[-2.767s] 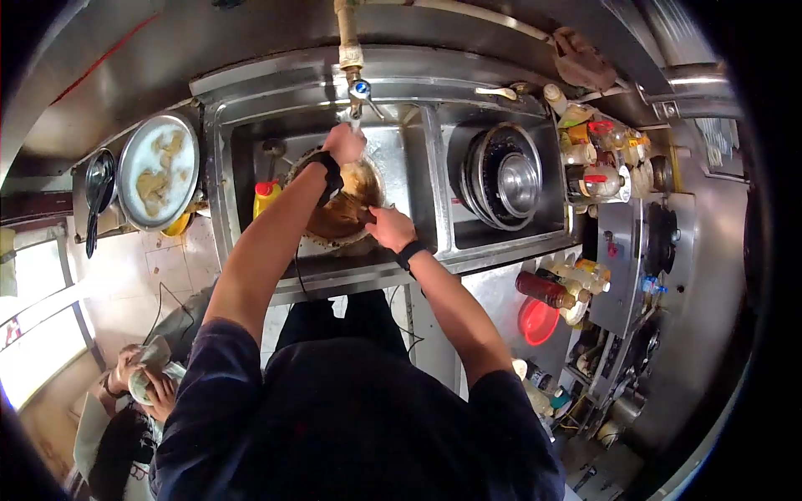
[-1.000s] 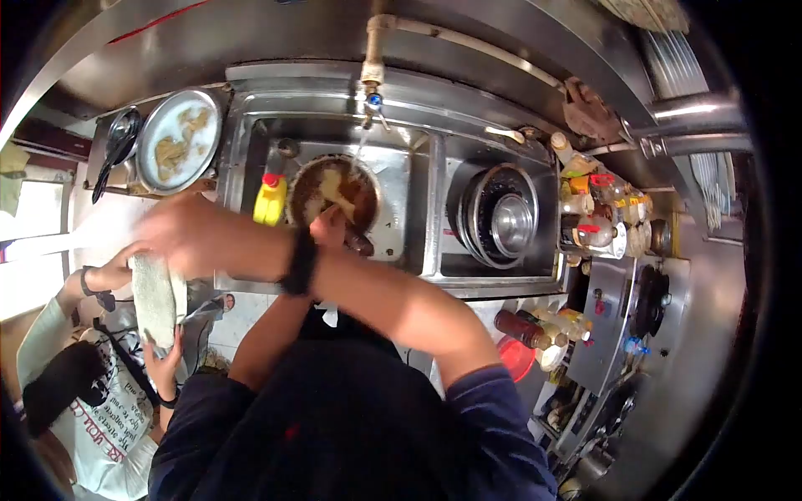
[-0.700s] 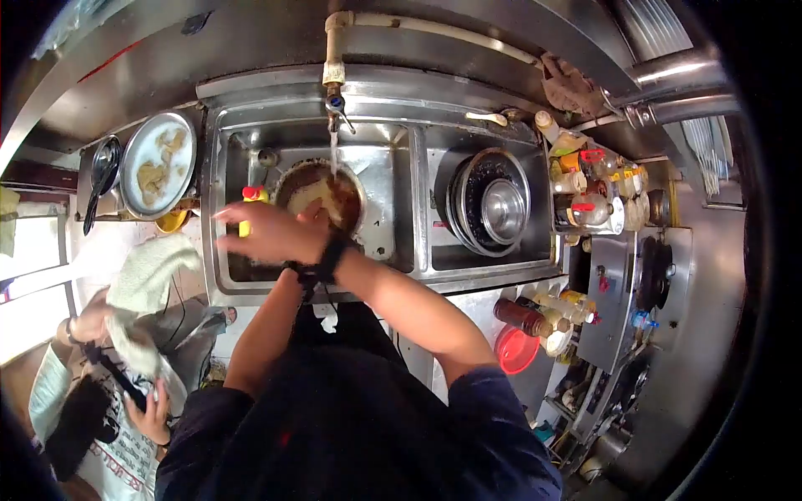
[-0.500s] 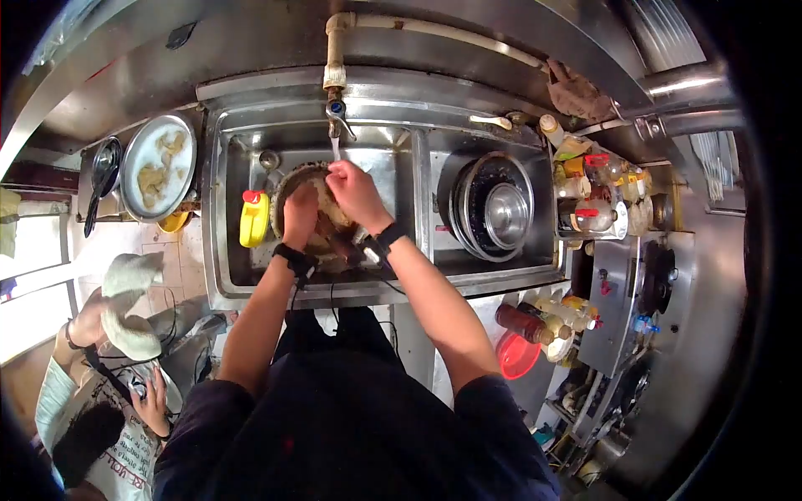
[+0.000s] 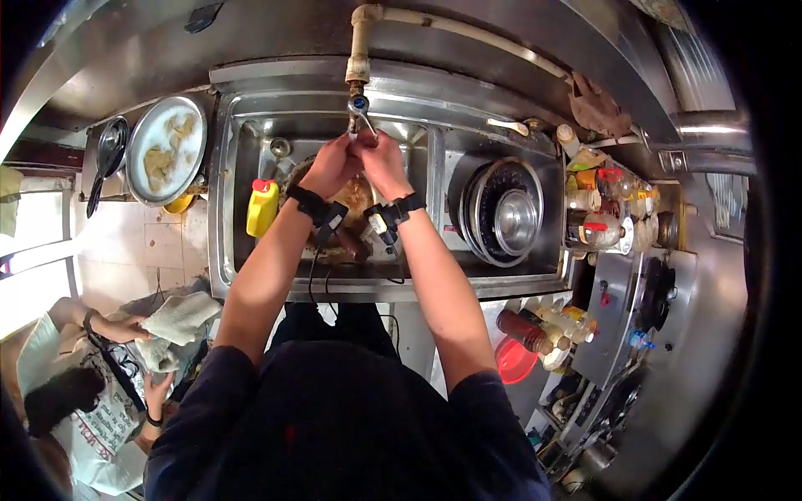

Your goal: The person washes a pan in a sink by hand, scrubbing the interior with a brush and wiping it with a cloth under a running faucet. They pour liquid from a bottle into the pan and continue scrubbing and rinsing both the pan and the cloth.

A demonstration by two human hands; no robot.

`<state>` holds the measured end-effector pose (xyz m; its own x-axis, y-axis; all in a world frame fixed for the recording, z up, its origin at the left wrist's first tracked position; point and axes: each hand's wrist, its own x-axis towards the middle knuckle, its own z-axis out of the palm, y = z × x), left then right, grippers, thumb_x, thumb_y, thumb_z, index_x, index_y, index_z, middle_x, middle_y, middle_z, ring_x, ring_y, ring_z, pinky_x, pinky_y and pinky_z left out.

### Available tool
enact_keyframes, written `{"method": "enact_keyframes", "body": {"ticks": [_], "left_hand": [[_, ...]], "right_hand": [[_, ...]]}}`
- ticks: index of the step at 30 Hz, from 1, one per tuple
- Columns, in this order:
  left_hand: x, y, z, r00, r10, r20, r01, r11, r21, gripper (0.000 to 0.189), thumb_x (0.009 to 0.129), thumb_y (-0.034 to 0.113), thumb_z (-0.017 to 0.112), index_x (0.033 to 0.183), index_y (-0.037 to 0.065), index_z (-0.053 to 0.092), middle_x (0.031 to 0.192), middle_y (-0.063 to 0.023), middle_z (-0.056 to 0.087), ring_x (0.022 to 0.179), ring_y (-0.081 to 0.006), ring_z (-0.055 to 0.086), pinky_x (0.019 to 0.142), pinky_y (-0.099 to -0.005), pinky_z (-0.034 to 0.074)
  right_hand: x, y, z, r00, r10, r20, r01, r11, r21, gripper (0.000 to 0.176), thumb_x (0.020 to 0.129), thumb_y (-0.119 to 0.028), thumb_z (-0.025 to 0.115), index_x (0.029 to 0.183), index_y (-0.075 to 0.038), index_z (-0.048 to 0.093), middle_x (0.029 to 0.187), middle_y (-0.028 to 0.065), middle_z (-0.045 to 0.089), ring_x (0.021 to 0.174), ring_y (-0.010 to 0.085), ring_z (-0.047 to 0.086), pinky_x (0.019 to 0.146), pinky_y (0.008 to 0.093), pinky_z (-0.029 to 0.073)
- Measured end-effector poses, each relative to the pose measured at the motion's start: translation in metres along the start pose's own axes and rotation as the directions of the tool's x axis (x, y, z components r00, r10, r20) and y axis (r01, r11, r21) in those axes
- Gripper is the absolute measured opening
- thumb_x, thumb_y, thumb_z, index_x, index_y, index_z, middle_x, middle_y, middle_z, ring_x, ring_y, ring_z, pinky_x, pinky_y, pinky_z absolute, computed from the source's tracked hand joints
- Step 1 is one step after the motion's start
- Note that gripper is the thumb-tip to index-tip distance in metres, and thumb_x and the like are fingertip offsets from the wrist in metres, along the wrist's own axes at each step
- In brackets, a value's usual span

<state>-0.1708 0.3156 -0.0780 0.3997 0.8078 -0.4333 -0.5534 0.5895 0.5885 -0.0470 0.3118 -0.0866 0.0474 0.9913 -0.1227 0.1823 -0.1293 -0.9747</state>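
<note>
My left hand and my right hand meet under the tap, fingers curled in against each other. Whatever may be between them is hidden. Beneath my wrists, a round pan with a brown, stained inside lies in the left basin, partly covered by my arms. A dark reddish-brown piece shows at the pan's near side. Left of the pan stands a yellow bottle with a red cap.
Stacked metal bowls sit in the right basin. A metal tray with pale pieces in whitish liquid and a black ladle are at left. Bottles crowd the right side. At lower left, another person's hands hold a cloth.
My left hand has come up out of the pan to join my right hand under the tap. The other person's cloth has moved lower and to the right.
</note>
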Motion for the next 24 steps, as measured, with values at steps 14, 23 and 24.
{"method": "enact_keyframes", "body": {"ticks": [14, 23, 24], "left_hand": [[-0.006, -0.038, -0.065, 0.966, 0.209, -0.151, -0.104, 0.852, 0.513, 0.027, 0.097, 0.024, 0.049, 0.103, 0.001, 0.062, 0.093, -0.0069, 0.067, 0.09, -0.0195, 0.064, 0.08, -0.0332, 0.051], [-0.03, -0.111, -0.129, 0.813, 0.432, -0.39, -0.043, 0.713, 0.7, 0.023, 0.09, 0.019, 0.06, 0.1, -0.001, 0.066, 0.083, -0.005, 0.067, 0.069, -0.0107, 0.059, 0.063, -0.0257, 0.047], [-0.022, -0.118, -0.143, 0.804, 0.446, -0.394, -0.048, 0.709, 0.704, 0.023, 0.091, 0.019, 0.06, 0.098, -0.002, 0.067, 0.083, -0.0047, 0.066, 0.069, -0.0108, 0.058, 0.063, -0.0257, 0.047]], "right_hand": [[-0.027, -0.003, 0.001, 0.996, -0.038, 0.078, 0.067, 0.909, -0.411, 0.016, 0.072, -0.015, 0.065, 0.082, -0.003, 0.065, 0.076, 0.0148, 0.067, 0.074, 0.0321, 0.066, 0.069, 0.0387, 0.051], [-0.13, -0.197, 0.132, 0.369, -0.742, 0.56, 0.499, 0.667, 0.554, 0.042, 0.08, -0.014, 0.071, 0.119, -0.006, 0.061, 0.134, 0.0156, 0.056, 0.122, 0.0257, 0.055, 0.107, 0.0391, 0.035], [-0.123, -0.188, 0.127, 0.393, -0.634, 0.666, 0.382, 0.771, 0.509, 0.04, 0.08, -0.014, 0.071, 0.117, -0.006, 0.061, 0.133, 0.0149, 0.057, 0.122, 0.0259, 0.055, 0.108, 0.0389, 0.034]]}}
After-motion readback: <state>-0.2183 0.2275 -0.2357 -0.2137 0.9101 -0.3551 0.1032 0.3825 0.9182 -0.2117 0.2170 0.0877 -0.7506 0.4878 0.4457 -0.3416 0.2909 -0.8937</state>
